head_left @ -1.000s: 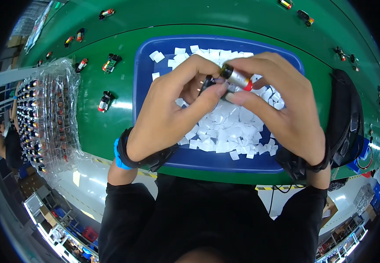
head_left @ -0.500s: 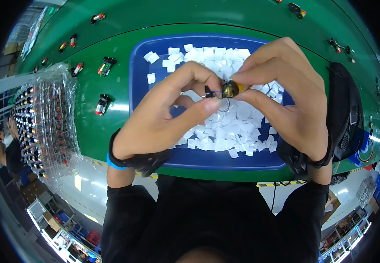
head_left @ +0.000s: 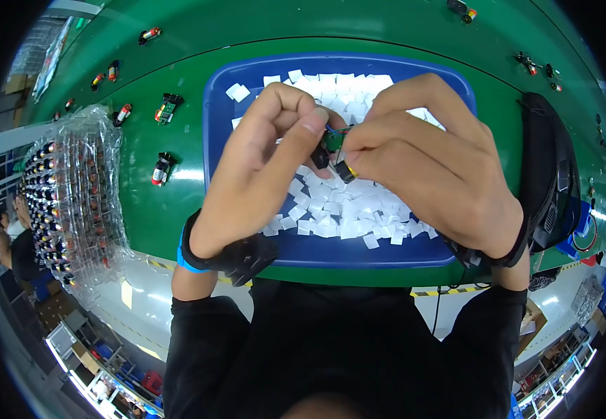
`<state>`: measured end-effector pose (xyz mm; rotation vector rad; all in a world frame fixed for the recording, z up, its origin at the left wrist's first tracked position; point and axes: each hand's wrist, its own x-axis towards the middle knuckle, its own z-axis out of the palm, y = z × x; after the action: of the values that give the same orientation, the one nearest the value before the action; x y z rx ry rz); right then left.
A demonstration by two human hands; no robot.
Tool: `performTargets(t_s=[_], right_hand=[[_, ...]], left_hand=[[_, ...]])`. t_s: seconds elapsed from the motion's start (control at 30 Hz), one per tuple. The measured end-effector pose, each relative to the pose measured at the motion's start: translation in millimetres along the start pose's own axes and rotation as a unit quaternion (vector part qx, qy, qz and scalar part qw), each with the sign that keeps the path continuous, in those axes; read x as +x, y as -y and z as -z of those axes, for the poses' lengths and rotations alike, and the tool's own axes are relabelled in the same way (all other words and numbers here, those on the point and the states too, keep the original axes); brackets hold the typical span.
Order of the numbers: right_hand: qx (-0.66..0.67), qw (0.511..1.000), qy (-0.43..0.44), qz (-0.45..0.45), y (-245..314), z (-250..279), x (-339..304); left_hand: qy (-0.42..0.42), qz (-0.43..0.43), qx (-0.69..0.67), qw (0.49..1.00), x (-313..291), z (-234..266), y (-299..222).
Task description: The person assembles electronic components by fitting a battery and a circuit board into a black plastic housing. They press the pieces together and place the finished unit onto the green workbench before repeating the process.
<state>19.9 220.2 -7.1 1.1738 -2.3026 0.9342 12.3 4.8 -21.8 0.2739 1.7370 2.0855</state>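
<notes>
1. Cell (head_left: 345, 172), yellow with a dark end: between the hands, above the tray, just beside the housing. Body mostly hidden by fingers.
2. Housing (head_left: 321, 155), black: next to the cell, at the left fingertips. Board (head_left: 333, 142), green, right by it. Wires (head_left: 338, 130), thin, some blue, span toward the right fingers; their ends are too small to tell.
3. Left hand (head_left: 264, 164): thumb and fingers pinch the housing, partly covering it.
4. Right hand (head_left: 442, 160): fingertips bunched, apparently grasping the cell; cannot tell whether they also pinch wires.
5. Step, as judged: two-handed handling of the wired parts in mid-air, cell and housing being positioned against each other. Next move likely calls for a steady left pinch, fine right fingertip control and slack in the wires; a tug could strain them.
6. Below: tray (head_left: 213, 160), blue, with many white squares (head_left: 348, 218).
7. Around: table (head_left: 191, 133), green; loose units (head_left: 163, 170) left of the tray, more at far right; bag (head_left: 553, 164), black, right.
8. Far left: clear packs (head_left: 83, 202) filled with similar units.
</notes>
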Motion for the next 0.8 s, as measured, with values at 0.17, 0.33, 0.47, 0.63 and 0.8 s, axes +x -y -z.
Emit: performTargets(t_s=[0.17,0.33,0.47,0.63,0.8], right_hand=[[-0.001,0.999,-0.029,-0.018,-1,0,1],[0.021,1.000,-0.003,-0.014,-1,2,2],[0.014,1.000,-0.009,0.018,3,-8,2],[-0.009,1.000,-0.006,0.002,7,-3,6],[-0.044,0.998,-0.039,0.020,-3,1,1]], left_hand=[[-0.012,-0.013,0.106,0.994,-1,-1,-4],[0.017,-0.067,0.197,0.978,-1,5,-4],[-0.015,-0.034,0.234,0.972,-4,5,-4],[-0.060,0.031,-0.006,0.998,-1,-4,-14],[0.037,0.133,-0.065,0.988,3,0,-19]])
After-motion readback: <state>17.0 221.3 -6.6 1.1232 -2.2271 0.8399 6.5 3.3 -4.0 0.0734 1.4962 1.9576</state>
